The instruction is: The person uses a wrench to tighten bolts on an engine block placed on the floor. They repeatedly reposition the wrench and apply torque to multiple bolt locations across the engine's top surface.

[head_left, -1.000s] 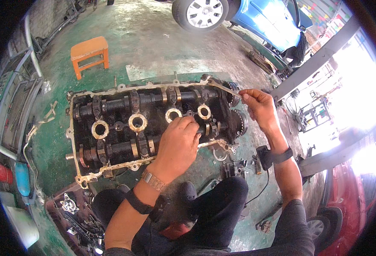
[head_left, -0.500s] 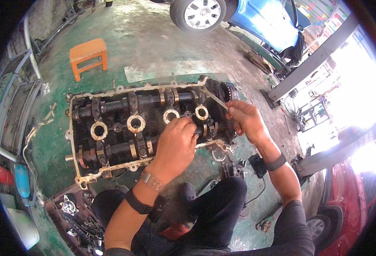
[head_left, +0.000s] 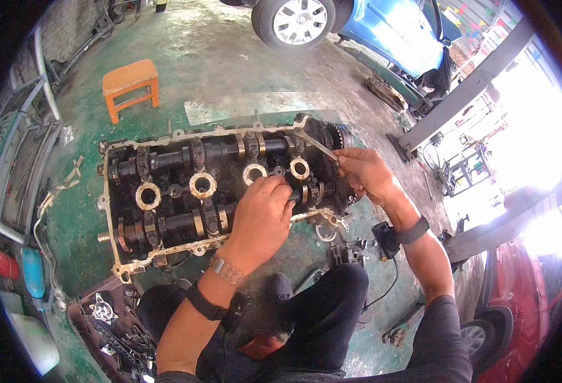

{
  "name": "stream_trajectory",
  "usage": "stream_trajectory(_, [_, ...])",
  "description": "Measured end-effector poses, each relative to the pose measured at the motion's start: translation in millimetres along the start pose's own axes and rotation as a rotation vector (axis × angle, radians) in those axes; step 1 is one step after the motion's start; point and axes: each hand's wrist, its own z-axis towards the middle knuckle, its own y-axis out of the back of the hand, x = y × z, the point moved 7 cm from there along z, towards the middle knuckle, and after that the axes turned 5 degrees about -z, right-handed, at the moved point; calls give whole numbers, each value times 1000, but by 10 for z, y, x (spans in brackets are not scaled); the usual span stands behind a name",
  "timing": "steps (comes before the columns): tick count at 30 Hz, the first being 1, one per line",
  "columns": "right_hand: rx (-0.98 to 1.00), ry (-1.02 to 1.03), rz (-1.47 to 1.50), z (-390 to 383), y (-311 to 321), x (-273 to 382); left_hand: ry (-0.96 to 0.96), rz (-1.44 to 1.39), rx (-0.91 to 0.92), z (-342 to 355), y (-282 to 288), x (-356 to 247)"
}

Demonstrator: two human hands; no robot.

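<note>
Before me lies a dirty cylinder head (head_left: 203, 165) with two dark camshafts, bearing caps and several pale round plug wells inside a light rim. My right hand (head_left: 369, 173) is closed round the end of a slim metal wrench (head_left: 319, 147). The wrench's far end rests over the bearing cap area at the head's upper right corner. My left hand (head_left: 263, 207) is closed, its fingertips down between the camshafts, just below the third plug well (head_left: 255, 173). Whatever those fingers grip is hidden beneath them.
An orange stool (head_left: 131, 87) stands beyond the head. At lower left, a tray (head_left: 83, 318) holds loose metal parts. Other parts (head_left: 351, 252) lie by my knee. A blue car (head_left: 389, 32) stands far right, a red car (head_left: 523, 306) near right, with grey lift posts (head_left: 472, 80).
My right hand has shifted very slightly left and up with the wrench, its fingers changing position a little on the handle. My left hand stays at almost the same place.
</note>
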Motion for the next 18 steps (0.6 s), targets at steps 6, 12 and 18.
stream_trajectory(6, [-7,-23,70,-38,-35,-6,10,-12,8,2,6,-2])
stream_trajectory(12, [52,-50,175,-96,-86,-7,8,4,20,1,3,-20])
stream_trajectory(18, [35,-25,154,-94,-119,12,-4,4,0,7,0,-14])
